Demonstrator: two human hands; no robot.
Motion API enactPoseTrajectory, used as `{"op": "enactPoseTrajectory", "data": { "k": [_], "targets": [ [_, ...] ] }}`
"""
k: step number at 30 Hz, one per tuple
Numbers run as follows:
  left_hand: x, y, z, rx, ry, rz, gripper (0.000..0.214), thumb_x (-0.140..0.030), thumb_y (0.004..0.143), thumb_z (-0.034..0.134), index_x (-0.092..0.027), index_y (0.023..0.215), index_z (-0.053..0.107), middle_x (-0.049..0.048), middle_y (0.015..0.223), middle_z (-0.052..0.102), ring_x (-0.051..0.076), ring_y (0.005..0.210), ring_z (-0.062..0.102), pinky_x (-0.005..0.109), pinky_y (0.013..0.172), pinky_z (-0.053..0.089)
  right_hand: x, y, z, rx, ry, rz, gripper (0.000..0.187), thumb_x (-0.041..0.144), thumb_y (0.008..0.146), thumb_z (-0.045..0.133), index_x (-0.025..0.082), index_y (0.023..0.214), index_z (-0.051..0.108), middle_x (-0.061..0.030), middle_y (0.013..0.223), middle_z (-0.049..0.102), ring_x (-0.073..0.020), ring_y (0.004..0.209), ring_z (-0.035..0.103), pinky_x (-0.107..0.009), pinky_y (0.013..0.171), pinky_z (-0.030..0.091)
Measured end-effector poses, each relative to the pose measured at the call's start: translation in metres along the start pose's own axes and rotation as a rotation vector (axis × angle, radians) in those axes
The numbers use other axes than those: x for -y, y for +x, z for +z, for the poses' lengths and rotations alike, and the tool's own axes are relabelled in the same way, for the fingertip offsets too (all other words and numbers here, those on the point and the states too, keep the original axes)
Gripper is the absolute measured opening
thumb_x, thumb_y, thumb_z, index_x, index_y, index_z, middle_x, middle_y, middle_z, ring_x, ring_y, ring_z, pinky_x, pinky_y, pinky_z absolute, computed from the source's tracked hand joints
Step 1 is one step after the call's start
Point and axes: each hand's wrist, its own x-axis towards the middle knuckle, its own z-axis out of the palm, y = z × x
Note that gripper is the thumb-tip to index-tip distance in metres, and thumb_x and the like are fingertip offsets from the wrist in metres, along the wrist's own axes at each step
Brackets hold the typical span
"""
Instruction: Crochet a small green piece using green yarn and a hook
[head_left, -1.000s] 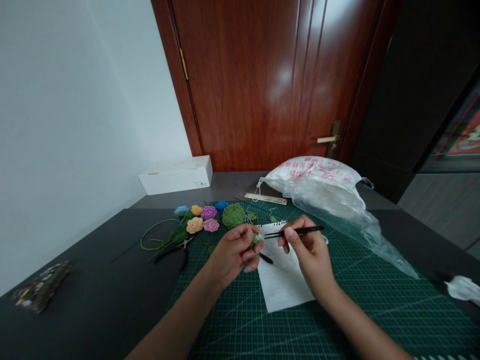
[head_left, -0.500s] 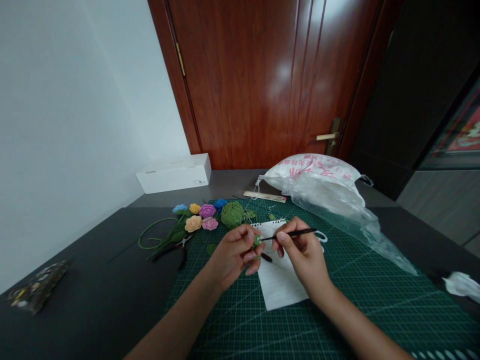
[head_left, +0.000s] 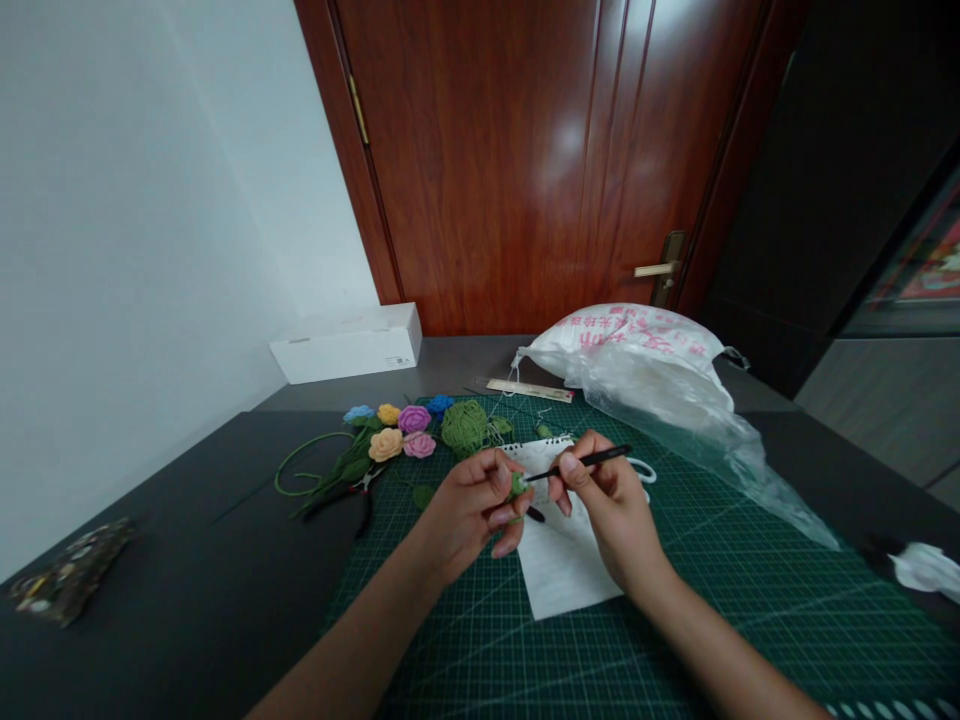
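Observation:
My left hand point(head_left: 480, 500) pinches a small green crochet piece point(head_left: 517, 487) between thumb and fingers; most of it is hidden by the fingers. In my right hand point(head_left: 607, 500) is a black-handled crochet hook point(head_left: 596, 457), held like a pen. Its thin tip points left and meets the green piece, though the exact contact is too small to make out. Beneath both hands lies a sheet of notebook paper point(head_left: 566, 575) with a torn, perforated top edge. A small dark object point(head_left: 535, 514) shows on the paper just below the left fingers.
Crocheted flowers point(head_left: 386, 444), a green yarn ball point(head_left: 465, 427) and black-handled pliers point(head_left: 363, 500) sit left of the hands. A green cutting mat point(head_left: 720, 600) covers the table. Behind are a ruler point(head_left: 530, 390), a white box point(head_left: 349, 345) and a large plastic bag point(head_left: 637, 345).
The hook's handle has tipped up slightly at its right end, and its tip has shifted a little right. Both hands keep their grips.

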Motion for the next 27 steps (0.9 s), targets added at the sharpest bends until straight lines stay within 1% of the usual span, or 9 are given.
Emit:
{"op": "enactPoseTrajectory", "data": {
  "k": [4,7,9,12,14,16,20,22,27],
  "targets": [
    [0.0,-0.001,0.001,0.004,0.0,0.002,0.028,-0.037,0.084,0.08,-0.016,0.087,0.061,0.0001,0.065,0.061,0.006,0.042,0.042,0.015,0.035,0.033,-0.001,-0.001,0.002,0.038,0.02,0.013,0.034,0.046,0.09,0.073,0.023,0.075,0.054,0.0027,0.057,0.066,-0.0119,0.046,0.053,-0.025,0.05,0.044],
    [0.004,-0.002,0.001,0.016,-0.004,0.009,0.03,-0.037,0.082,0.082,-0.017,0.085,0.059,0.0017,0.068,0.063,0.005,0.043,0.036,0.015,0.035,0.031,-0.004,-0.003,0.002,0.058,-0.034,-0.018,0.031,0.045,0.092,0.071,0.023,0.077,0.055,0.0026,0.058,0.065,-0.013,0.046,0.054,-0.025,0.048,0.043],
    [0.008,-0.001,0.001,0.024,-0.009,0.013,0.032,-0.037,0.08,0.083,-0.018,0.083,0.058,0.0007,0.065,0.063,0.005,0.043,0.032,0.014,0.035,0.031,-0.006,-0.004,0.002,0.078,-0.151,-0.103,0.029,0.044,0.094,0.067,0.023,0.076,0.057,0.0016,0.06,0.064,-0.0145,0.051,0.056,-0.027,0.051,0.045],
    [0.012,0.0,0.001,0.021,-0.012,0.007,0.032,-0.034,0.08,0.083,-0.019,0.08,0.055,-0.0025,0.058,0.058,0.004,0.041,0.028,0.014,0.035,0.029,-0.007,-0.004,0.0,0.123,-0.345,-0.262,0.029,0.04,0.096,0.063,0.023,0.073,0.06,-0.0006,0.065,0.065,-0.0172,0.061,0.062,-0.03,0.06,0.048],
    [0.012,0.001,0.001,0.008,-0.009,0.008,0.031,-0.033,0.081,0.083,-0.019,0.079,0.055,-0.0027,0.057,0.058,0.004,0.04,0.028,0.014,0.035,0.029,-0.006,-0.003,-0.001,0.143,-0.382,-0.294,0.028,0.039,0.096,0.063,0.023,0.074,0.061,-0.0008,0.066,0.065,-0.0178,0.063,0.063,-0.031,0.062,0.048],
    [0.01,0.002,0.002,-0.014,-0.005,0.021,0.029,-0.034,0.082,0.081,-0.018,0.081,0.057,-0.0014,0.06,0.06,0.004,0.041,0.031,0.014,0.036,0.03,-0.004,-0.002,-0.003,0.133,-0.34,-0.26,0.026,0.038,0.097,0.063,0.023,0.076,0.06,0.0001,0.067,0.064,-0.0166,0.06,0.061,-0.029,0.059,0.047],
    [0.004,0.002,0.003,-0.065,-0.006,0.074,0.028,-0.033,0.081,0.083,-0.018,0.087,0.06,0.0007,0.065,0.063,0.006,0.047,0.037,0.014,0.04,0.034,0.003,-0.003,-0.005,-0.031,-0.218,-0.195,0.025,0.038,0.099,0.063,0.024,0.079,0.056,0.0018,0.066,0.062,-0.0144,0.057,0.056,-0.027,0.055,0.044],
    [0.003,0.002,0.003,-0.082,-0.009,0.095,0.029,-0.033,0.079,0.085,-0.018,0.087,0.06,0.0009,0.067,0.063,0.006,0.048,0.038,0.015,0.042,0.035,0.006,-0.003,-0.004,-0.078,-0.164,-0.175,0.027,0.04,0.098,0.064,0.024,0.079,0.055,0.0022,0.065,0.062,-0.0141,0.056,0.055,-0.027,0.055,0.044],
    [0.004,0.001,0.003,-0.079,-0.009,0.095,0.03,-0.033,0.08,0.085,-0.018,0.089,0.06,0.0021,0.069,0.064,0.007,0.049,0.04,0.017,0.043,0.036,0.005,-0.002,0.0,-0.034,-0.045,-0.09,0.031,0.044,0.095,0.069,0.024,0.077,0.054,0.0033,0.06,0.064,-0.0125,0.051,0.054,-0.025,0.052,0.044]
  ]
}}
